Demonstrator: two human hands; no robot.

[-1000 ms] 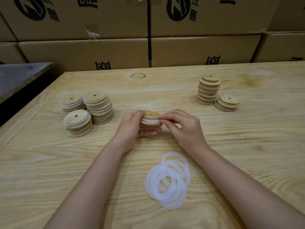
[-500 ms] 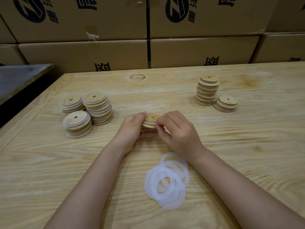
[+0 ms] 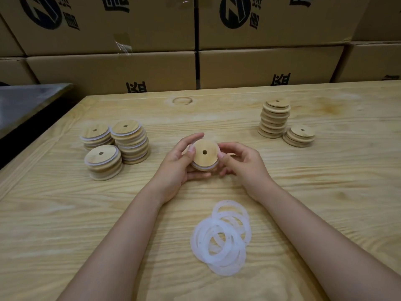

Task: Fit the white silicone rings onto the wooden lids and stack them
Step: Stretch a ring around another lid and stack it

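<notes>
A round wooden lid (image 3: 205, 154) with a small centre hole is tilted up toward me at the table's middle, a white silicone ring showing round its lower edge. My left hand (image 3: 181, 164) holds it from the left and below, thumb on its face. My right hand (image 3: 243, 165) pinches its right edge. A loose pile of white silicone rings (image 3: 222, 235) lies on the table nearer me. Three stacks of lids with white rings (image 3: 115, 146) stand at the left. Two stacks of bare wooden lids (image 3: 282, 122) stand at the right.
The work sits on a pale wooden table (image 3: 325, 192). Stacked cardboard boxes (image 3: 195, 51) form a wall behind its far edge. A dark metal surface (image 3: 28, 101) adjoins the table at the far left.
The lid was lying flat between both hands. It is tipped up now, its holed face toward me, and my left fingers have spread behind it.
</notes>
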